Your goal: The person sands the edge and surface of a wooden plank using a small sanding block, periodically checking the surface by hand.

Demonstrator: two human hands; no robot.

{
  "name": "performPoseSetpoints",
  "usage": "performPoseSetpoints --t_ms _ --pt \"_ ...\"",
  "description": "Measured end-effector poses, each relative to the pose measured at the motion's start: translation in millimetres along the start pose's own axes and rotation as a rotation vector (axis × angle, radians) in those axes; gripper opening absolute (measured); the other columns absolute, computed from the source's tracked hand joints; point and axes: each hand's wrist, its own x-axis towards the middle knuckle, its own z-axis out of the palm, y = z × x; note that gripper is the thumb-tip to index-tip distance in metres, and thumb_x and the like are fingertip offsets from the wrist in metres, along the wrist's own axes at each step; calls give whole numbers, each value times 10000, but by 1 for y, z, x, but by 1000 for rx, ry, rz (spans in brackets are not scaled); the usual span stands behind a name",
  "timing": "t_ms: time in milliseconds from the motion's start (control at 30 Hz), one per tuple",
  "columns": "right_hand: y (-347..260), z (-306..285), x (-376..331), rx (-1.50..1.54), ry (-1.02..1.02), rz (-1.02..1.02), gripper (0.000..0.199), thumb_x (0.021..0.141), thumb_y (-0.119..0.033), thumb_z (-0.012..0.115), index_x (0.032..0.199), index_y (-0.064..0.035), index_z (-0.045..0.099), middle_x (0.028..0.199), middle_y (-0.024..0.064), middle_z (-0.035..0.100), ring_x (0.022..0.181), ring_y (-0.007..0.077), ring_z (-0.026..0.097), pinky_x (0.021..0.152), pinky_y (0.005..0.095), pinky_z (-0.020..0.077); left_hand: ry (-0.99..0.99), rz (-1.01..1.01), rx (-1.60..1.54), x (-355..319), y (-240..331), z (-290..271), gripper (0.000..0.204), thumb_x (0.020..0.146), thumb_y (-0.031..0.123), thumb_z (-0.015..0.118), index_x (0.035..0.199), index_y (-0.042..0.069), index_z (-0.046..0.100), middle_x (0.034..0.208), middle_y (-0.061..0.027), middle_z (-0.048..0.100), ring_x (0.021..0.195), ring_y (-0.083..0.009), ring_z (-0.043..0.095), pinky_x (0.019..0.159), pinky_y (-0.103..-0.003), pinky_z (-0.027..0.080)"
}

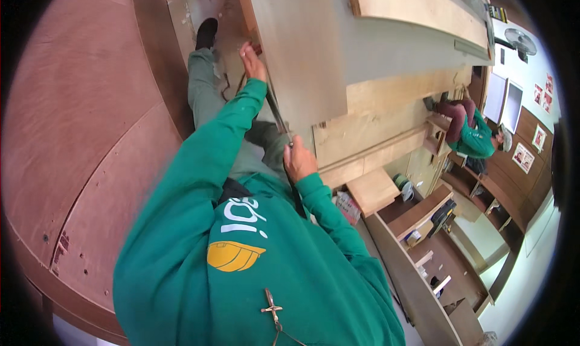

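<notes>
A long dark metal bar, which looks like a bar clamp (276, 110), runs along the near edge of a wide wooden panel (308, 56). My left hand (253, 64) is at its far end, fingers bent around a small reddish part beside the panel's edge. Closer to my body, my right hand (300, 159) grips the bar near a metal fitting, with the thumb on top. The bar's tail passes below my right hand toward my sweatshirt. What lies inside each palm is hidden.
A large curved reddish-brown wooden surface (90, 134) fills the left side. On the right, another person (474, 134) sits near shelving. Boards (371, 192), a wire spool (402, 183) and an open cabinet frame (417, 267) stand at the lower right. A fan (519, 42) is farther back.
</notes>
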Motion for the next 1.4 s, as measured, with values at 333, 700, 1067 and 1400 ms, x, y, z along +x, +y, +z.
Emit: performPoseSetpoints --t_ms 333,700,1067,1400 --pt "13 11 -16 -20 13 18 256 921 -283 514 981 -58 409 732 263 605 678 492 565 601 586 423 24 -166 182 -38 3 -8 472 1011 396 292 1285 25 391 1132 -163 540 1020 -249 549 935 -366 419" --pt "29 12 -26 -86 -101 32 255 916 -283 513 997 -68 402 787 257 624 705 469 594 612 573 448 96 -158 100 -21 -47 -26 435 1001 386 327 1236 31 413 1078 -146 556 965 -254 558 864 -360 446" --pt "115 16 -78 -69 -134 36 289 901 -294 515 1053 -65 428 762 261 621 706 457 601 617 556 458 8 -91 644 -87 16 -46 340 965 303 365 1033 13 530 1070 -251 531 985 -333 543 858 -425 411" --pt "196 65 -164 182 133 365 271 864 -264 518 925 -1 496 769 300 589 710 450 591 640 524 478 -118 -559 930 -115 -4 10 758 897 483 353 1362 -111 290 1379 -309 383 1307 -416 350 1076 -436 298"
